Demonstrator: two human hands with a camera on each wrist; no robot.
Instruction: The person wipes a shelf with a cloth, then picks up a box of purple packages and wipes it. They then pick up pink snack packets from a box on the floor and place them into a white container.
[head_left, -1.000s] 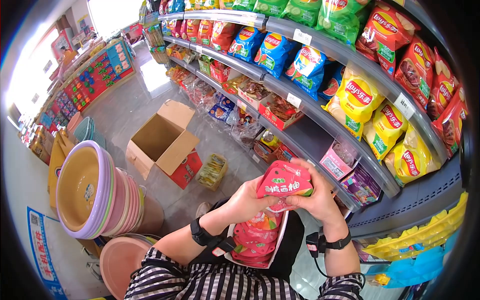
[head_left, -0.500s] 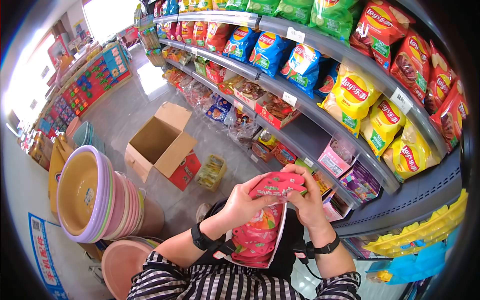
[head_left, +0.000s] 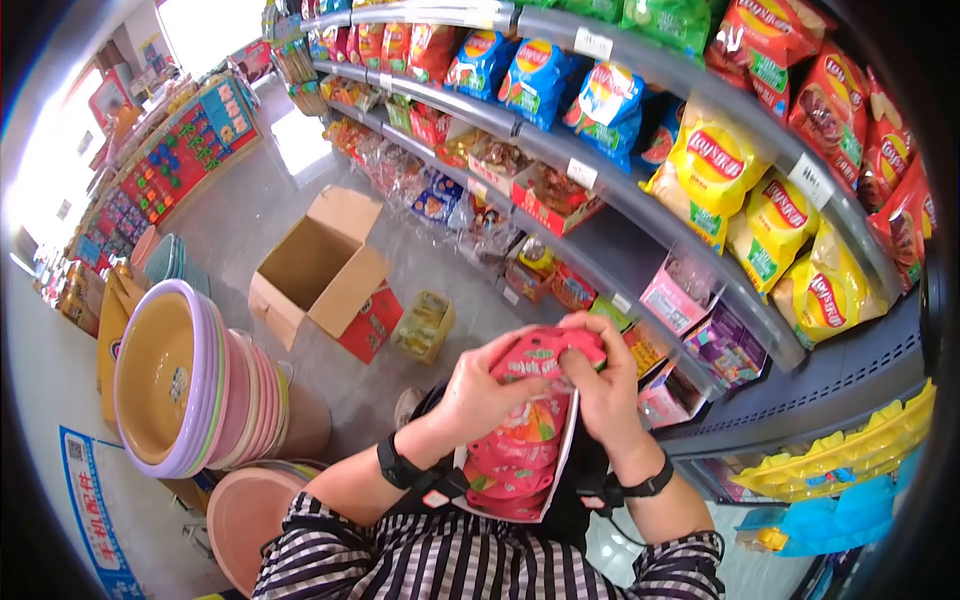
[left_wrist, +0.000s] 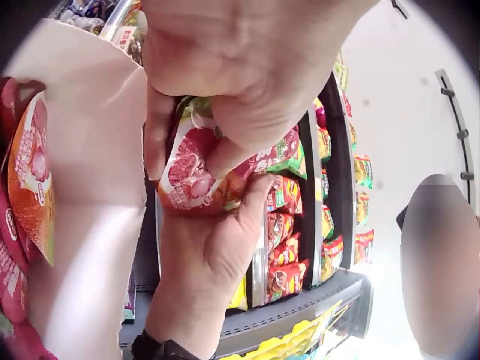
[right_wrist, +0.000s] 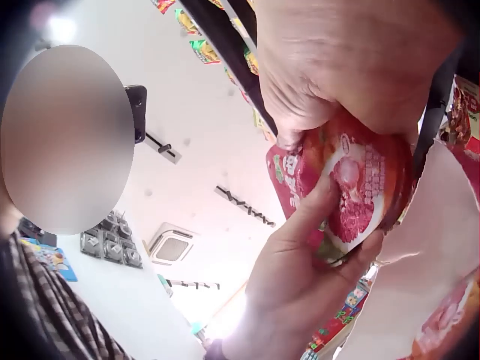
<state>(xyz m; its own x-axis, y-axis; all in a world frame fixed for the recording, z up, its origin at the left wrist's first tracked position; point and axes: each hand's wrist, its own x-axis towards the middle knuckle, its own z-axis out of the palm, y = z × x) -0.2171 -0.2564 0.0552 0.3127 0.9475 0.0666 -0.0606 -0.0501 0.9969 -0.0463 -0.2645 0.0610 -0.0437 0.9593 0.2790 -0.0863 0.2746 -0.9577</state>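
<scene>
Both hands hold a small bunch of red snack packets (head_left: 533,352) with a pomelo picture and Chinese print, over the lap. My left hand (head_left: 470,398) grips its left side, thumb across the front. From the right, my right hand (head_left: 607,392) grips it with the thumb bent over the face. Just below, between the forearms, stands an open white box (head_left: 565,455) filled with similar red packets (head_left: 510,465). In the left wrist view the packets' orange-and-pink printed side (left_wrist: 191,180) shows between the hands; the box wall (left_wrist: 97,187) is beside them.
Shelves of chip bags (head_left: 715,165) curve along the right, with small snack boxes (head_left: 672,298) lower down. On the floor are an open cardboard box (head_left: 300,270) and a yellow tub of packets (head_left: 423,325). Stacked plastic basins (head_left: 165,375) stand at left.
The held packets have tipped back and come slightly down and left. My right thumb has shifted from their lower edge onto the front. Both hands keep their grip.
</scene>
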